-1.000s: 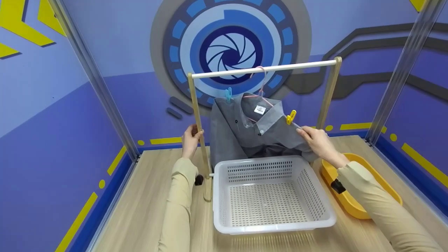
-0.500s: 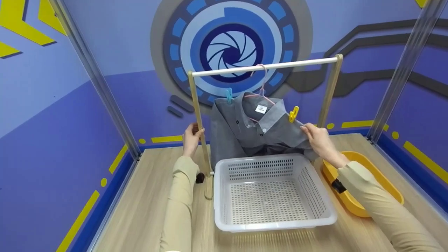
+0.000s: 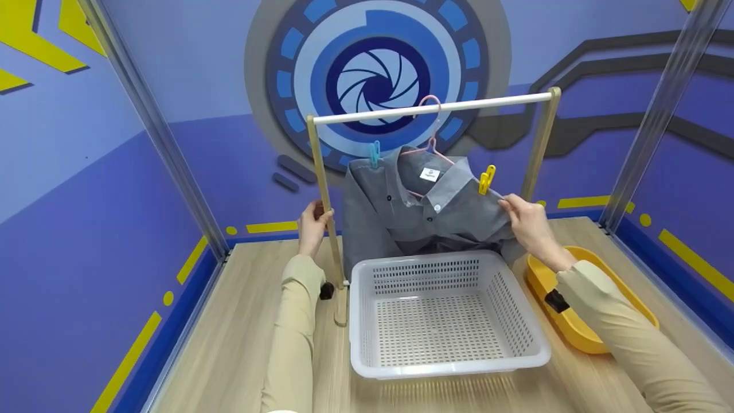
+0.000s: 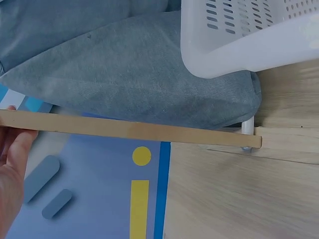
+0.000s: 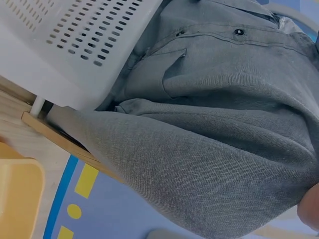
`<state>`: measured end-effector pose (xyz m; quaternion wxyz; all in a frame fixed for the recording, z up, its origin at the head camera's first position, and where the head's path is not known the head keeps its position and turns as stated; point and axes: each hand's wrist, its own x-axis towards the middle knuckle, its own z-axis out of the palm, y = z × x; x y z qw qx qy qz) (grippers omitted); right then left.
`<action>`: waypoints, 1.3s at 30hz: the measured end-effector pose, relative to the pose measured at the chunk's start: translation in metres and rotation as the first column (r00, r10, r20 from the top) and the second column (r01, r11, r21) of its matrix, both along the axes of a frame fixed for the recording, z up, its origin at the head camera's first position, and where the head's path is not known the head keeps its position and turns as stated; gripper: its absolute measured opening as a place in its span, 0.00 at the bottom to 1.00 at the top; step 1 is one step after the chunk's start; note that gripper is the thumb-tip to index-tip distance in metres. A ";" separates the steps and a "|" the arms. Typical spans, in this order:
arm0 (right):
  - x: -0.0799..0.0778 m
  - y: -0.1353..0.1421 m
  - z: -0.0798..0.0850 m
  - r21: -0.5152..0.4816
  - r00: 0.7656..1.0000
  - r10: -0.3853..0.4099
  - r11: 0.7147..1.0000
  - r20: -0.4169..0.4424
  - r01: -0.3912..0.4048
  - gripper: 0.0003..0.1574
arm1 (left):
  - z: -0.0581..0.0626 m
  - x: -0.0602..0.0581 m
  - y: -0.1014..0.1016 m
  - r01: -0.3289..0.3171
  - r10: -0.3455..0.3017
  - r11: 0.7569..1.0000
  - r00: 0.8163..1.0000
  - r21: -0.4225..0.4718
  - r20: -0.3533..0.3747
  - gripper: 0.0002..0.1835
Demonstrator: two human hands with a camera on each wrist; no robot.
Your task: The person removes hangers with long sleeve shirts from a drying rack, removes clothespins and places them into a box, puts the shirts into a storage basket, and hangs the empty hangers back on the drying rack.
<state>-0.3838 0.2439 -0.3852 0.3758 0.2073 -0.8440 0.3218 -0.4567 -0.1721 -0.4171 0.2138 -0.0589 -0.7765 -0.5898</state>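
A grey button-up shirt (image 3: 373, 212) is on a pink hanger (image 3: 438, 129), whose hook loops over the white rod (image 3: 493, 104) of a wooden rack. My right hand (image 3: 532, 226) pinches the shirt at its right shoulder; in the right wrist view only a fingertip (image 5: 310, 206) shows at the cloth's edge. Between that hand and the collar a yellow clothespin (image 3: 487, 180) clips the shoulder. A blue clothespin (image 3: 374, 155) sits on the other shoulder. My left hand (image 3: 312, 229) grips the rack's left wooden upright (image 4: 134, 130), thumb against the wood.
A white perforated basket (image 3: 450, 371) stands in front of the rack, overlapping the shirt's lower part. To its right, beneath my right forearm, lies a yellow tray (image 3: 579, 338). The rack's right post (image 3: 540, 146) rises behind my right hand. Patterned walls enclose the wooden table (image 3: 246, 321).
My right hand has moved slightly up and right with the shirt's shoulder. The hanger has risen, its hook now standing higher above the rod. My left hand keeps its place on the upright.
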 end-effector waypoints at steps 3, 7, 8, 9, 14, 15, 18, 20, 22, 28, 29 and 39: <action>0.000 0.002 0.003 -0.007 0.999 -0.007 1.000 -0.033 0.007 0.05 | 0.000 0.000 -0.001 0.012 -0.012 1.000 1.000 0.008 0.005 0.15; 0.001 0.006 0.006 -0.019 0.997 -0.010 1.000 -0.081 0.008 0.05 | 0.000 -0.001 -0.001 0.016 -0.016 1.000 1.000 0.017 0.015 0.16; 0.001 0.007 0.007 -0.021 0.995 -0.012 1.000 -0.095 0.010 0.05 | 0.000 -0.001 -0.001 0.016 -0.016 1.000 1.000 0.016 0.014 0.16; 0.001 0.008 0.008 -0.024 0.994 -0.014 1.000 -0.106 0.011 0.05 | 0.000 -0.001 -0.001 0.015 -0.015 1.000 1.000 0.014 0.013 0.15; 0.004 0.010 0.013 -0.036 0.995 -0.025 0.999 -0.100 0.022 0.05 | 0.001 -0.001 -0.001 0.018 -0.018 1.000 1.000 0.005 0.008 0.15; 0.004 0.011 0.013 -0.036 0.996 -0.025 0.999 -0.090 0.022 0.05 | 0.001 -0.002 -0.001 0.018 -0.018 1.000 1.000 0.008 0.007 0.15; 0.006 0.013 0.014 -0.035 0.997 -0.022 0.999 -0.068 0.019 0.06 | 0.001 -0.002 -0.002 0.015 -0.016 1.000 1.000 0.012 0.004 0.15; 0.006 0.014 0.015 -0.037 0.998 -0.023 0.999 -0.065 0.021 0.06 | 0.000 -0.002 -0.002 0.014 -0.014 1.000 1.000 0.016 -0.003 0.15; 0.008 0.015 0.016 -0.043 0.998 -0.023 0.999 -0.066 0.020 0.06 | -0.001 -0.002 -0.002 0.012 -0.012 1.000 1.000 0.015 -0.008 0.15; 0.010 0.018 0.018 -0.050 0.997 -0.021 0.999 -0.069 0.017 0.06 | 0.000 -0.002 -0.002 -0.005 0.005 1.000 1.000 -0.006 -0.009 0.15; 0.010 0.019 0.018 -0.048 0.997 -0.021 0.999 -0.074 0.018 0.06 | 0.000 -0.001 -0.002 -0.009 0.009 1.000 1.000 -0.012 -0.005 0.15; 0.012 0.025 0.015 -0.055 0.994 -0.007 0.998 -0.112 0.001 0.05 | 0.000 0.000 -0.002 0.000 0.000 1.000 1.000 -0.013 -0.002 0.14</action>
